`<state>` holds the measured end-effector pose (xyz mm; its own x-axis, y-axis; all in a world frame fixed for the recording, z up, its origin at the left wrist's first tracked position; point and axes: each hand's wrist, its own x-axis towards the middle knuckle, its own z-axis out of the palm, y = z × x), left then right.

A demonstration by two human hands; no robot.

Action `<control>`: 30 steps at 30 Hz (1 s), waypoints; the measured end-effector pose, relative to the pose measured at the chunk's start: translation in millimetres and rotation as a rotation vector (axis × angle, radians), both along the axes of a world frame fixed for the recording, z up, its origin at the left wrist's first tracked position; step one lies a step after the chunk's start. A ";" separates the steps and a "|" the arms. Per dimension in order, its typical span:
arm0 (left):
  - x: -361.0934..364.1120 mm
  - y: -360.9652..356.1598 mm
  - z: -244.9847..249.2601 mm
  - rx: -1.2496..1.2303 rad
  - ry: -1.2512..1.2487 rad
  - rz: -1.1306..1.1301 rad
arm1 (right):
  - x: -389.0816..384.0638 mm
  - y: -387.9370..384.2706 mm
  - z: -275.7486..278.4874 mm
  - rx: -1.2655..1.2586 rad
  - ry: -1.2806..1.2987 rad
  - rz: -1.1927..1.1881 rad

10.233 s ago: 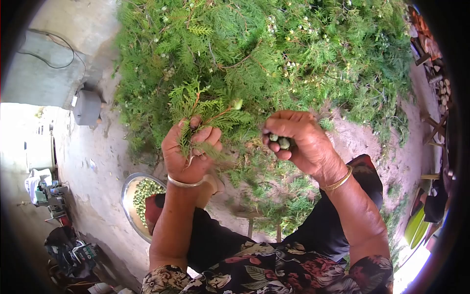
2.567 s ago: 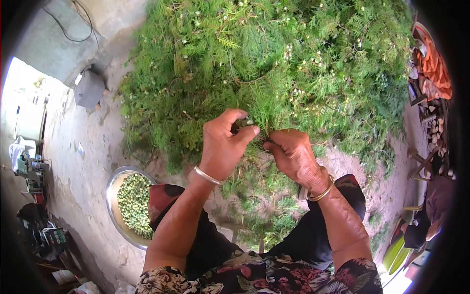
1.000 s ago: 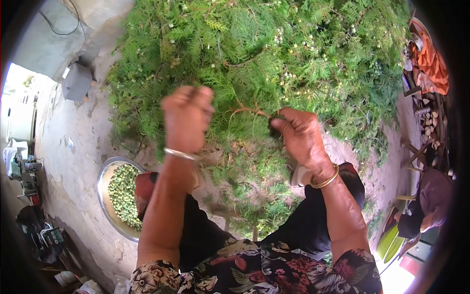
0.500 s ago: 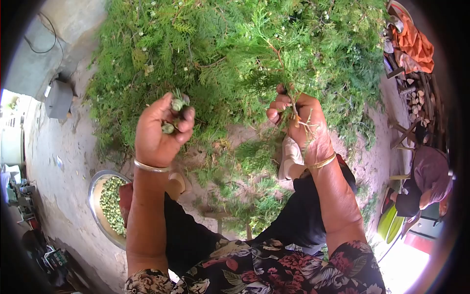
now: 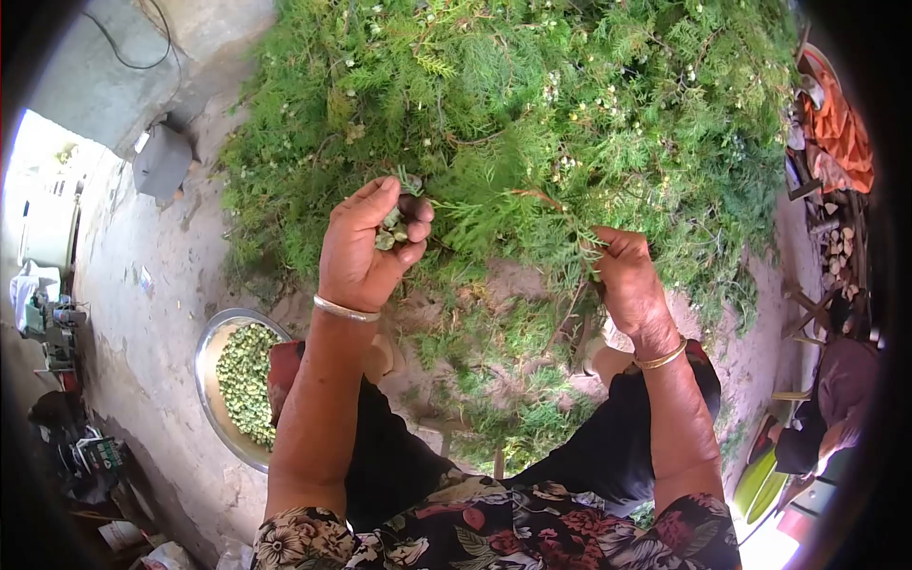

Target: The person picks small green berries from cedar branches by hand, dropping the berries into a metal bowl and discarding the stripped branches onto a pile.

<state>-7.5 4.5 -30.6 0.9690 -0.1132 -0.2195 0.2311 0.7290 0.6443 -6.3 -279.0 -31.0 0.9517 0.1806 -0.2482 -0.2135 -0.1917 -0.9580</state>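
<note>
My left hand (image 5: 370,237), with a silver bangle at its wrist, is curled around several small green cones (image 5: 390,228); its fingertips are at the leafy end of a sprig. My right hand (image 5: 627,280), wearing a gold bangle, pinches the stem side of that green sprig (image 5: 532,199), which spans between both hands. Behind and below them lies a large heap of green conifer branches (image 5: 380,104). A metal basin (image 5: 205,380) at the lower left holds many green cones.
A grey box (image 5: 161,161) stands by the left wall. At the right are an orange cloth (image 5: 836,133), stacked firewood (image 5: 840,249) and a person in dark purple clothing (image 5: 845,385) near a lime-green object (image 5: 758,486). Loose sprigs litter the floor between my feet.
The view has shifted, so the scene sits further right and lower. My right hand has turned and lowered, and the sprig now points left, toward my left hand, instead of upward.
</note>
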 end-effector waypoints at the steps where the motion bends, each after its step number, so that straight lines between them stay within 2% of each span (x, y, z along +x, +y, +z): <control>1: -0.2 3.4 1.4 0.041 -0.002 0.025 | -5.3 10.0 1.7 0.111 -0.068 -0.082; 2: -1.1 7.7 3.2 0.083 -0.003 0.051 | -4.4 9.0 0.9 0.114 -0.071 -0.077; 5: -9.2 28.9 8.4 0.146 0.013 0.175 | -1.9 1.3 -1.0 -0.163 -0.302 0.221; 6: -12.8 35.6 8.5 0.146 0.017 0.178 | -3.2 1.9 1.2 -0.163 -0.298 0.225; 8: -21.6 50.7 6.6 0.255 0.020 0.311 | -10.7 2.0 7.3 -0.193 -0.109 0.431; 9: -26.8 65.4 3.2 0.257 0.026 0.330 | -15.1 0.2 15.7 -0.260 0.069 0.599; 10: -32.9 84.2 -0.4 0.260 0.033 0.346 | -20.9 -2.0 6.6 -0.254 0.091 0.598; 12: -52.0 128.9 -2.3 0.284 0.162 0.414 | -35.8 -10.3 -17.0 -0.447 -0.373 0.991; 14: -77.3 178.7 -10.3 0.396 0.306 0.578 | -42.7 -11.6 -9.5 -0.453 -0.335 1.029; 16: -109.9 220.6 -19.7 0.510 0.484 0.760 | -45.2 -0.3 33.8 -0.237 -0.136 0.872; 18: -151.4 252.5 -39.3 0.661 0.535 0.874 | -46.5 -4.1 59.0 0.359 -0.005 0.869; 19: -174.7 269.4 -52.2 0.726 0.592 0.834 | -47.6 -5.1 67.2 0.367 -0.004 0.862; 20: -198.0 285.5 -64.0 0.790 0.650 0.792 | -49.3 -5.2 73.6 0.449 -0.016 0.968; 22: -235.8 311.9 -80.4 1.089 0.771 0.591 | -52.5 -5.2 87.4 0.605 -0.042 1.175; 24: -280.8 366.3 -133.1 1.285 0.731 0.604 | -52.3 -3.6 108.4 0.753 -0.070 1.384; 25: -290.1 375.5 -143.6 1.267 0.757 0.637 | -43.2 -0.4 127.9 0.629 0.120 1.465; 26: -279.0 360.9 -132.8 1.264 0.745 0.637 | -43.0 -8.4 126.3 0.621 0.112 1.462; 28: -257.0 322.7 -96.0 1.371 0.916 0.446 | -43.4 -13.2 124.6 0.627 0.066 1.429; 30: -217.1 279.3 -67.0 1.399 0.903 0.376 | -42.7 -5.6 124.6 0.634 0.021 1.400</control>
